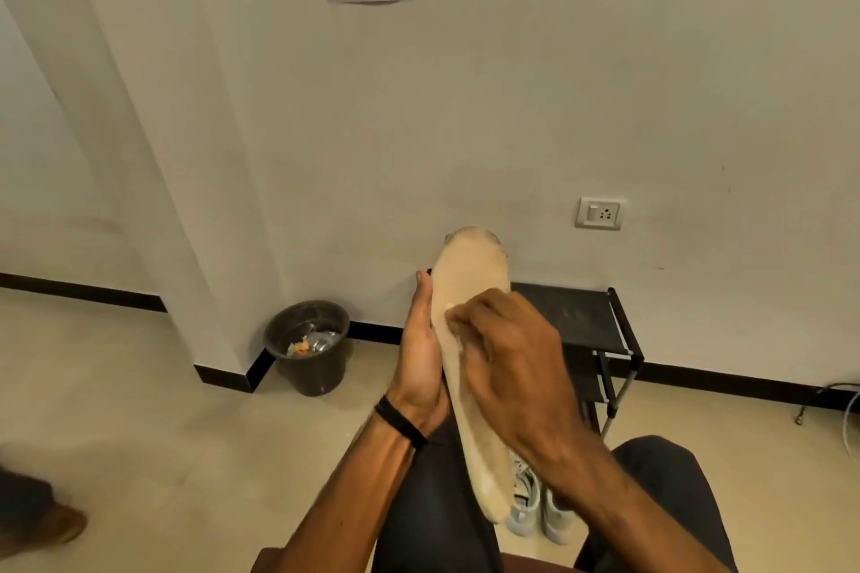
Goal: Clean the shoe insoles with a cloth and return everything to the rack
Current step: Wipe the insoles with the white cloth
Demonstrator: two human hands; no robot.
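- The left hand (421,354) cups the left edge of a tan insole (472,293), palm flat along it, thumb tip up toward 12 o'clock; the fingers wrap behind the insole and cannot be seen.
- The right hand (507,358) lies over the middle of the insole, fingers curled and pressed down on its face; a pale bit of cloth (453,314) peeks out under the fingertips, most of it hidden by the hand.
- The insole is held in the air at frame centre, above the person's lap. Its long axis runs from about 12 o'clock to 6 o'clock, leaning slightly; the wide toe end points up and away, the narrow heel end points down toward the knees.
- At 5 o'clock from the heel end, white shoes (535,502) stand on the floor, partly covered by the right forearm.
- At 3 o'clock, a black rack (600,321) stands against the wall, its left part hidden behind the hands.
- At 9 o'clock, a dark bin (309,358) holding scraps sits by the wall corner.
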